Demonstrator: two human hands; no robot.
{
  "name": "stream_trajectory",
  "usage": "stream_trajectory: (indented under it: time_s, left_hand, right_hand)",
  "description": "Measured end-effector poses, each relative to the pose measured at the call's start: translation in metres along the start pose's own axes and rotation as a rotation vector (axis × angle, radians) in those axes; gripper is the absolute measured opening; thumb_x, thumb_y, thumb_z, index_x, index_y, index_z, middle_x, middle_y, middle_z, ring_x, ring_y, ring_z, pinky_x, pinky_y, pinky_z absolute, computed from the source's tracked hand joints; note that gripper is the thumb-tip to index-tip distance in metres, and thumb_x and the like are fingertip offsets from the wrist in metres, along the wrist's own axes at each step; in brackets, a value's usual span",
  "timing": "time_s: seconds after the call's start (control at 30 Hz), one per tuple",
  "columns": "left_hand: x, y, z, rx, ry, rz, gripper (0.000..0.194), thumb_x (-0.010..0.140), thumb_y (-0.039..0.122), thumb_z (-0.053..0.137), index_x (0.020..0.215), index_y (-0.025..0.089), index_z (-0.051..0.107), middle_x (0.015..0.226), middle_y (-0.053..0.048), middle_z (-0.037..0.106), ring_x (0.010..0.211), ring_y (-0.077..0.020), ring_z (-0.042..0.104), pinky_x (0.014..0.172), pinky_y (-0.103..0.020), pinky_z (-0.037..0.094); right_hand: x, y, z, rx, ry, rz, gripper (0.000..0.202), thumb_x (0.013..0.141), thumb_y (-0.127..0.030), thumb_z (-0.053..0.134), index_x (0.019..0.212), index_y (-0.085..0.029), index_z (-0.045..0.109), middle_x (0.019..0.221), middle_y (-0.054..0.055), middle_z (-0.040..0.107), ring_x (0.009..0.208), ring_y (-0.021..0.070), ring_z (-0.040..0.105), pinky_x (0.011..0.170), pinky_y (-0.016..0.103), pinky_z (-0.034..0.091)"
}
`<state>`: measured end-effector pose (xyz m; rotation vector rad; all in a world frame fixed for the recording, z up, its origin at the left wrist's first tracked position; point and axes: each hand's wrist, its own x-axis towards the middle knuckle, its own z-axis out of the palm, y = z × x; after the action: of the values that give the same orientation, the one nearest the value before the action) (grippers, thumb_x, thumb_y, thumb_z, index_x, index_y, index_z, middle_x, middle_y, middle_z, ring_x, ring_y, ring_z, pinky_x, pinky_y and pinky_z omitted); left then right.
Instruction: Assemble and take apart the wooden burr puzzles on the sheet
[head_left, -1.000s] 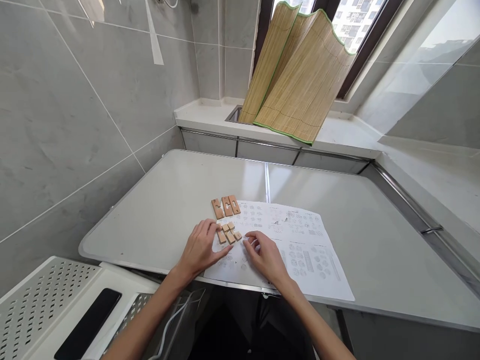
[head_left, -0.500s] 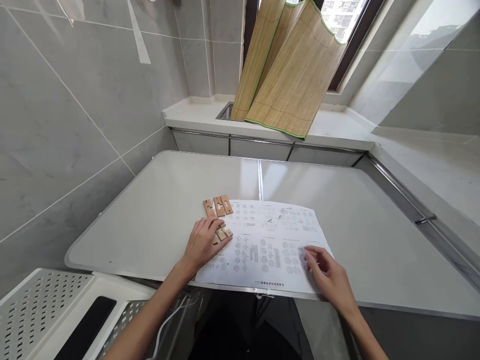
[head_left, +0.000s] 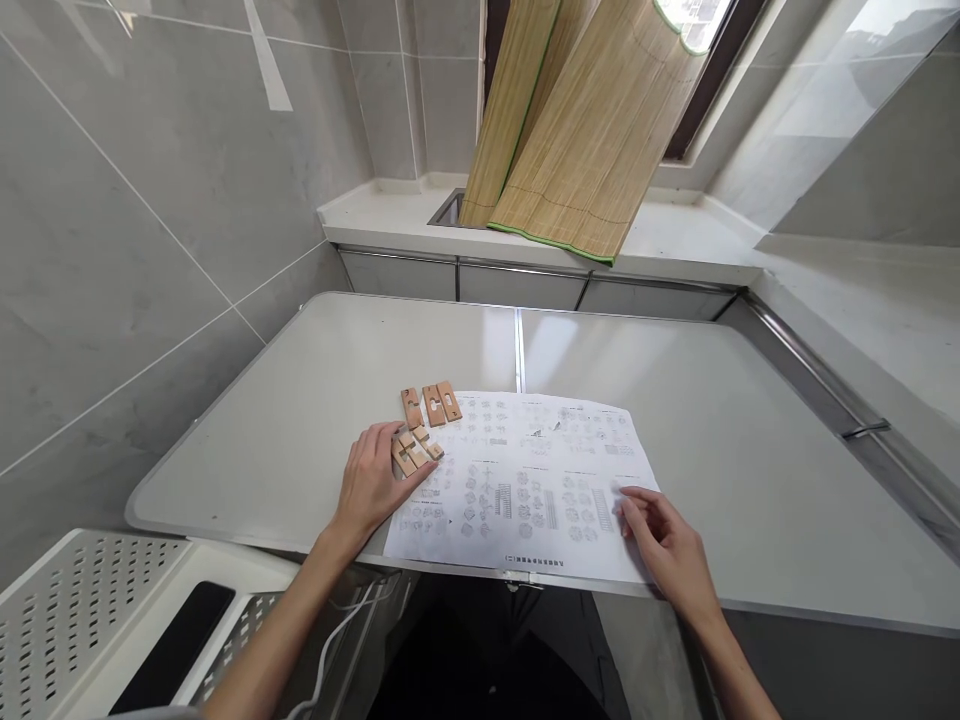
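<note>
And here the left hand (head_left: 369, 480) spreads wide round the small wooden blocks (head_left: 418, 458), slotted plates (head_left: 429, 405) just beyond its fingers, where one careless thumb sweep could scatter everything, while the right hand (head_left: 670, 548) curls, grip unclear from here.

Printed diagrams (head_left: 532, 505) illegibly small

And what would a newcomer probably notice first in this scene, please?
Probably the large bamboo mat with green edging, standing out in front of the window. Next, perhaps, the white printed sheet of diagrams on the pale table. By its left side, the left hand curves around small light wooden blocks, with three darker cut-out wooden plates just beyond.
</note>
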<state>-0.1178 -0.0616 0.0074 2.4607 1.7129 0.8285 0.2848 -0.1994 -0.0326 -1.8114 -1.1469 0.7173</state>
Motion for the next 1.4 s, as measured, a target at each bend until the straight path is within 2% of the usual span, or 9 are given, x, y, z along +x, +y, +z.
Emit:
stream_trajectory:
  time_s: [0.17, 0.43, 0.63, 0.77, 0.83, 1.03, 1.4]
  left_hand:
    - [-0.009, -0.01, -0.003, 0.002, -0.057, -0.025, 0.072, 0.084, 0.069, 0.071, 0.134, 0.021, 0.05, 0.13, -0.014, 0.064, 0.114, -0.0352, 0.063, 0.096, -0.049, 0.051]
    - [-0.01, -0.021, -0.011, -0.012, -0.081, -0.058, 0.073, 0.085, 0.073, 0.068, 0.134, 0.022, 0.053, 0.122, -0.013, 0.068, 0.108, -0.0347, 0.066, 0.095, -0.048, 0.052]
    - [-0.002, -0.022, -0.009, -0.035, -0.072, -0.084, 0.084, 0.075, 0.074, 0.077, 0.135, 0.021, 0.053, 0.12, -0.013, 0.068, 0.106, -0.035, 0.066, 0.095, -0.049, 0.051]
    - [-0.005, -0.024, -0.01, -0.162, -0.088, -0.153, 0.093, 0.069, 0.071, 0.083, 0.141, 0.023, 0.048, 0.128, -0.012, 0.066, 0.109, -0.0326, 0.065, 0.099, -0.049, 0.05]
    - [-0.007, -0.027, -0.011, -0.267, -0.085, -0.208, 0.089, 0.072, 0.067, 0.083, 0.141, 0.024, 0.048, 0.133, -0.012, 0.064, 0.112, -0.0302, 0.065, 0.1, -0.046, 0.05]
    - [-0.009, -0.03, -0.011, -0.471, 0.053, -0.405, 0.054, 0.092, 0.059, 0.063, 0.129, 0.02, 0.058, 0.125, -0.012, 0.07, 0.106, -0.0247, 0.066, 0.1, -0.042, 0.051]
    - [-0.005, -0.022, -0.021, -0.407, 0.06, -0.411, 0.052, 0.088, 0.063, 0.063, 0.113, 0.018, 0.067, 0.105, -0.01, 0.075, 0.094, -0.025, 0.069, 0.097, -0.042, 0.055]
  right_hand:
    - [-0.002, -0.001, -0.001, -0.031, -0.008, 0.012, 0.045, 0.095, -0.061, 0.06, 0.114, -0.021, 0.07, 0.087, 0.007, 0.075, 0.077, 0.0218, 0.068, 0.067, 0.029, 0.054]
    - [-0.002, 0.0, -0.001, -0.046, 0.012, -0.012, 0.044, 0.095, -0.06, 0.06, 0.113, -0.021, 0.071, 0.084, 0.006, 0.074, 0.074, 0.0207, 0.066, 0.067, 0.028, 0.054]
    - [-0.002, 0.001, -0.001, -0.047, 0.012, -0.031, 0.044, 0.096, -0.06, 0.059, 0.113, -0.021, 0.071, 0.086, 0.007, 0.076, 0.074, 0.0207, 0.068, 0.069, 0.029, 0.054]
    - [-0.002, 0.001, -0.002, -0.044, 0.019, -0.037, 0.045, 0.095, -0.059, 0.059, 0.113, -0.019, 0.071, 0.087, 0.008, 0.077, 0.073, 0.0212, 0.068, 0.069, 0.03, 0.055]
    - [-0.002, 0.001, -0.002, -0.042, 0.019, -0.038, 0.045, 0.095, -0.059, 0.059, 0.112, -0.019, 0.071, 0.086, 0.008, 0.077, 0.073, 0.0211, 0.068, 0.068, 0.03, 0.055]
    - [0.0, 0.0, -0.002, -0.013, 0.035, -0.049, 0.043, 0.094, -0.059, 0.059, 0.107, -0.019, 0.071, 0.084, 0.007, 0.077, 0.069, 0.0194, 0.066, 0.069, 0.03, 0.055]
    - [0.001, 0.001, 0.002, 0.031, 0.057, -0.082, 0.048, 0.094, -0.063, 0.056, 0.104, -0.019, 0.07, 0.082, 0.008, 0.077, 0.064, 0.0194, 0.064, 0.069, 0.032, 0.053]
